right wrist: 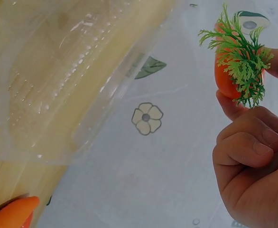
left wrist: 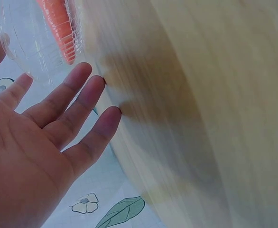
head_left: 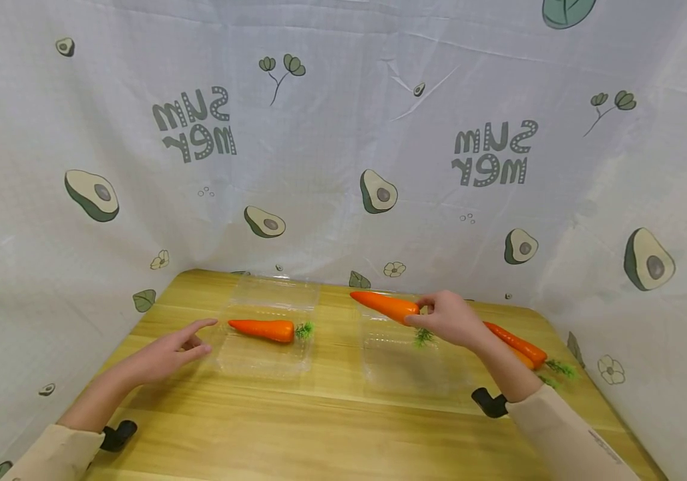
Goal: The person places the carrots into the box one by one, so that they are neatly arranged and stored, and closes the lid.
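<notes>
Between thumb and fingers my right hand (head_left: 448,318) pinches an orange toy carrot (head_left: 384,305) near its leafy end, above the right clear plastic box (head_left: 379,367). The right wrist view shows the carrot's green top (right wrist: 243,66) facing the camera. To the left, a second carrot (head_left: 265,330) lies in another clear plastic box (head_left: 229,364), its leaves pointing right. My left hand (head_left: 165,353) is beside that box, fingers extended and holding nothing. In the left wrist view, the left hand's spread fingers (left wrist: 89,95) are close to the box wall and the carrot's tip (left wrist: 65,45).
More carrots (head_left: 520,344) lie together at the table's right side, partly behind the right forearm. Both boxes have lids folded back toward the curtain (head_left: 319,133), which is printed with avocados and encloses the wooden table (head_left: 295,434).
</notes>
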`<state>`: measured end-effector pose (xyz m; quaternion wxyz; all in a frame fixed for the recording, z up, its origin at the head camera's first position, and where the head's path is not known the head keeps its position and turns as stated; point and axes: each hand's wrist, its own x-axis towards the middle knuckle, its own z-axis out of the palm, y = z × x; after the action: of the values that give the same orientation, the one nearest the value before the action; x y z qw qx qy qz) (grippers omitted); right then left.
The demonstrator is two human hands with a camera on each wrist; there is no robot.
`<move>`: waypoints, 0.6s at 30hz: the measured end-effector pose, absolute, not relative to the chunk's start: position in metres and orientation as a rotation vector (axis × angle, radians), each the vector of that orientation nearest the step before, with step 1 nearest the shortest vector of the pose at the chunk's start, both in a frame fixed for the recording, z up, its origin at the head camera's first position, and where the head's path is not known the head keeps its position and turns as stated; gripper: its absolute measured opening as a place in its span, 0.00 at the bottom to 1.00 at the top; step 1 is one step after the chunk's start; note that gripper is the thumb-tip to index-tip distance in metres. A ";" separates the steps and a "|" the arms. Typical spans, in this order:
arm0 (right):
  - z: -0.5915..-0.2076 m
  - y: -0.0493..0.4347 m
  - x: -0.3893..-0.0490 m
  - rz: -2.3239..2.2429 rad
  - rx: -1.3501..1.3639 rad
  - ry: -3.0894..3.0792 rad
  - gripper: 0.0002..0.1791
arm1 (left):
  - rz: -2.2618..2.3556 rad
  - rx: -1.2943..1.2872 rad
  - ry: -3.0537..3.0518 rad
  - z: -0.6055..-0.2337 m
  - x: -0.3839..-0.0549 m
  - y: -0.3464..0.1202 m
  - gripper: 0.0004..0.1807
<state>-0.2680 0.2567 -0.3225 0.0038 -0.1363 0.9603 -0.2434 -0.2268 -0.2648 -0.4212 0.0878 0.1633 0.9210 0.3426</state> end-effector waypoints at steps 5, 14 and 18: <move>-0.317 0.244 -0.270 -0.746 -0.455 2.994 0.20 | 1.026 0.482 2.731 -0.420 -0.226 -0.265 0.33; -0.316 0.223 -0.277 -0.734 -0.554 2.966 0.18 | 1.021 0.471 2.737 -0.420 -0.226 -0.264 0.34; -0.315 0.215 -0.279 -0.722 -0.596 2.956 0.18 | 1.022 0.482 2.737 -0.419 -0.226 -0.265 0.34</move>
<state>-0.2789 0.2152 -0.3147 0.0205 -0.1922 0.9531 -0.2329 -0.2258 -0.2646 -0.4192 0.0900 0.1620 0.9206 0.3436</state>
